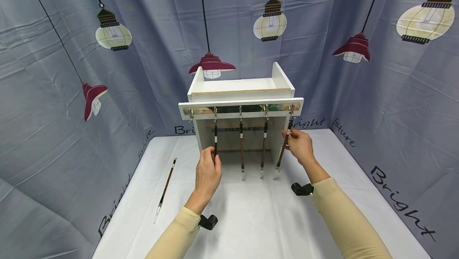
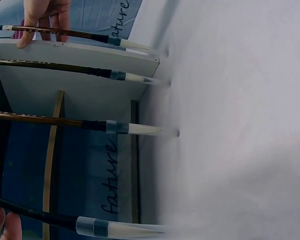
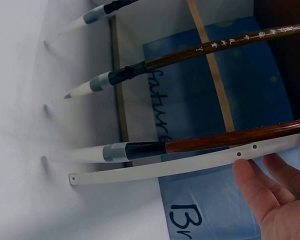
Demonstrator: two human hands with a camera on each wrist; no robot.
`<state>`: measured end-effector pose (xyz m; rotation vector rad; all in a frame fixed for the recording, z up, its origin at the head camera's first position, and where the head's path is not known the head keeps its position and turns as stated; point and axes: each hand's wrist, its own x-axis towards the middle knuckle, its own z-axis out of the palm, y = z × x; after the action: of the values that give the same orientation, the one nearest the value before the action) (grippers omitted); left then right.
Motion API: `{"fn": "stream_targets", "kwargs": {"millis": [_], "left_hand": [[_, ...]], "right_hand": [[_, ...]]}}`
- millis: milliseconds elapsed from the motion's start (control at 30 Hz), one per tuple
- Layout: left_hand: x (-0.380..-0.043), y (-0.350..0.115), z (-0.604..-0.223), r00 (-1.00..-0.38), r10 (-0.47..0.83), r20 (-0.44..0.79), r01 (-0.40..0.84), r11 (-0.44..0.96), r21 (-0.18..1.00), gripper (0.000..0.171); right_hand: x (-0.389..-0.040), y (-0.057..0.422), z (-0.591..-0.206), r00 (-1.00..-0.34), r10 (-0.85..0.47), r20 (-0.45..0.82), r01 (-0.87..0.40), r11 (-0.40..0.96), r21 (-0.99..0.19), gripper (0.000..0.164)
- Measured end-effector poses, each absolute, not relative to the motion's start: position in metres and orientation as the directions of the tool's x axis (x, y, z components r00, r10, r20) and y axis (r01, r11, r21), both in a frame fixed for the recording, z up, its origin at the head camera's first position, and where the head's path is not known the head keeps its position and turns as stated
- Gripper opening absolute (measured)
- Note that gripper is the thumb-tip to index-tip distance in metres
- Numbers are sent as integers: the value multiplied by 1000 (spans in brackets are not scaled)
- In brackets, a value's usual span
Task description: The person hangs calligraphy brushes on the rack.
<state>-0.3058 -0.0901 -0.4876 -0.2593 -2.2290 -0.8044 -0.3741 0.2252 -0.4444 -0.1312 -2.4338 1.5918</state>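
Note:
Several calligraphy brushes hang tip-down from metal hooks along the front bar (image 1: 241,103) of a white wooden rack (image 1: 247,86). At the leftmost hanging brush (image 1: 216,131), my left hand (image 1: 208,173) pinches the dark lower handle between thumb and fingers. Its clear-sleeved white tip (image 2: 132,230) shows low in the left wrist view. My right hand (image 1: 299,143) holds the upper part of the rightmost brush (image 1: 285,147), which slants down to the left. In the right wrist view, fingers (image 3: 250,182) of that hand lie at the rack's side panel edge (image 3: 200,161). Between the hands hang two more brushes, a middle one (image 1: 242,147) and another (image 1: 264,143).
One more brush (image 1: 165,189) lies on the white table (image 1: 251,219), left of my left hand. A bare hook (image 1: 191,114) sits at the bar's left end. Behind the rack hangs a blue-grey curtain (image 1: 161,51) printed with lamps.

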Motion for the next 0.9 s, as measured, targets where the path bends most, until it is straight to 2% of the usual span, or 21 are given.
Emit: {"fn": "stream_targets", "kwargs": {"millis": [400, 900], "left_hand": [[-314, -87, -494, -756, -85, 648, 366, 766, 528, 22], [-330, -80, -491, -771, -123, 625, 323, 770, 550, 18]], "right_hand": [[-371, 224, -448, -969, 208, 135, -37, 417, -908, 63], [-372, 224, -446, -963, 216, 158, -59, 403, -913, 57]]}}
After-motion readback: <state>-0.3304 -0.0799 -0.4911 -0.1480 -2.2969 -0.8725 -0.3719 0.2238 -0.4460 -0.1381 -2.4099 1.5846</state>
